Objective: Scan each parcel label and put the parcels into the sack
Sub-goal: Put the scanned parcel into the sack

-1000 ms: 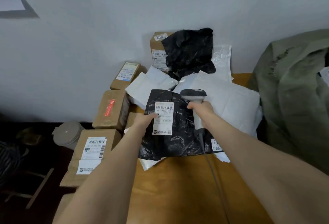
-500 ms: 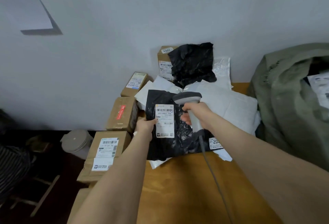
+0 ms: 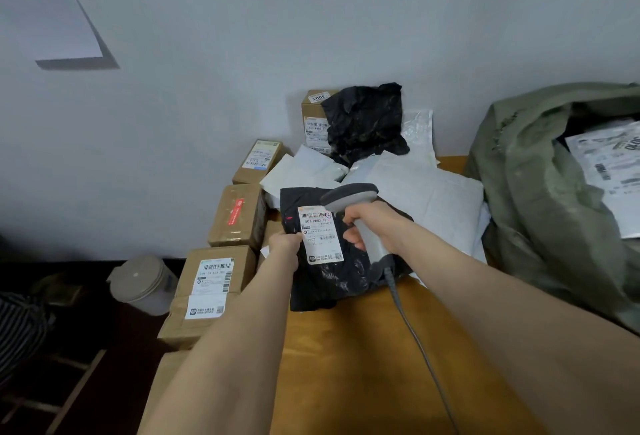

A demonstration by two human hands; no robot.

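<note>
A black plastic parcel (image 3: 329, 279) with a white label (image 3: 320, 234) is lifted off the wooden table (image 3: 346, 365). My left hand (image 3: 285, 244) pinches its left edge. My right hand (image 3: 372, 221) grips a grey corded barcode scanner (image 3: 353, 197), whose head points at the label; a red dot shows on the parcel left of the label. The green sack (image 3: 540, 199) stands open at the right with a white parcel (image 3: 613, 171) inside.
Several white mailers (image 3: 415, 192), another black parcel (image 3: 367, 119) and brown boxes (image 3: 237, 215) crowd the back and left of the table by the wall. A beige lidded bin (image 3: 142, 282) sits on the floor at the left.
My left hand has raised the black parcel off the pile and turned its label toward the scanner. The view has tilted up and right, showing more of the sack.
</note>
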